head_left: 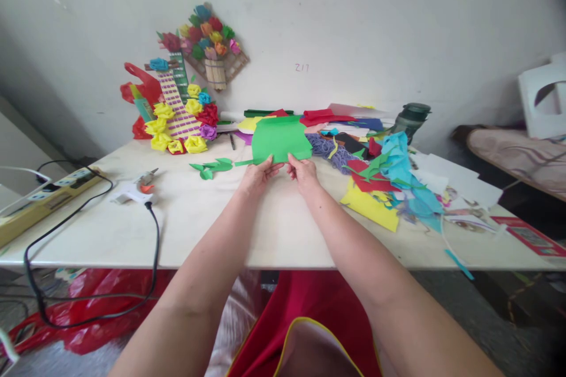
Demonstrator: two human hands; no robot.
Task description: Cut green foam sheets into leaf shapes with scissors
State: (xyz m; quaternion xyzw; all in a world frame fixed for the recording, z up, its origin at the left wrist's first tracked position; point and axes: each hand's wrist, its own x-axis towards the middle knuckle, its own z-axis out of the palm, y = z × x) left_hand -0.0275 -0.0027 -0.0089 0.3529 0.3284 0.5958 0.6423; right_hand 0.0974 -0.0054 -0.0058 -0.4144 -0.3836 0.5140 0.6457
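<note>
A sheet of green paper (pixel 283 135) is held by its near edge in both hands, over the middle of the table. My left hand (pixel 262 173) pinches it near the left of that edge, thumb on top. My right hand (pixel 302 169) grips the same edge a little further right, fingers curled beneath. Left of the sheet lie several cut green paper leaves (pixel 214 165), and a thin green strip (pixel 243 162) reaches toward my left hand.
A white glue gun (pixel 135 191) with a black cord lies at left, beside a power strip (pixel 53 200). Paper-flower crafts (pixel 181 112) stand behind. Yarn (pixel 329 150), paper scraps (pixel 371 174), yellow paper (pixel 369 205) and a dark bottle (pixel 411 119) crowd the right side.
</note>
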